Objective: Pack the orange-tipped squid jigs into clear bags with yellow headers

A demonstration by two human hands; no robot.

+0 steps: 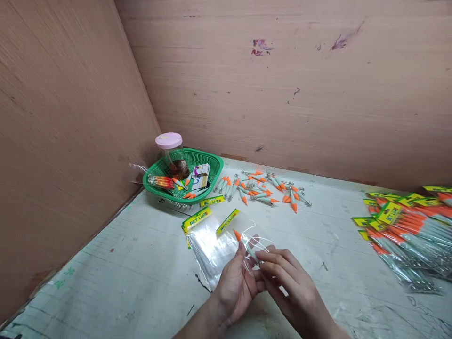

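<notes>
My left hand (236, 282) and my right hand (289, 282) meet at the near middle of the table, fingers pinched together. Between them they hold an orange-tipped lure (243, 242) and the mouth of a clear plastic bag (247, 230) with a yellow-green header label (228, 221). The lure's orange tip points up and left, partly inside the bag. Just left of my hands lies a stack of empty clear bags (205, 245) with the same labels.
Loose orange-tipped lures (263, 188) are scattered at the back centre. A green basket (215, 167) at the back left holds a pink-lidded jar (171, 153), a small box and lures. Packed bags of lures (406, 226) are piled at the right. Wooden walls rise behind and left.
</notes>
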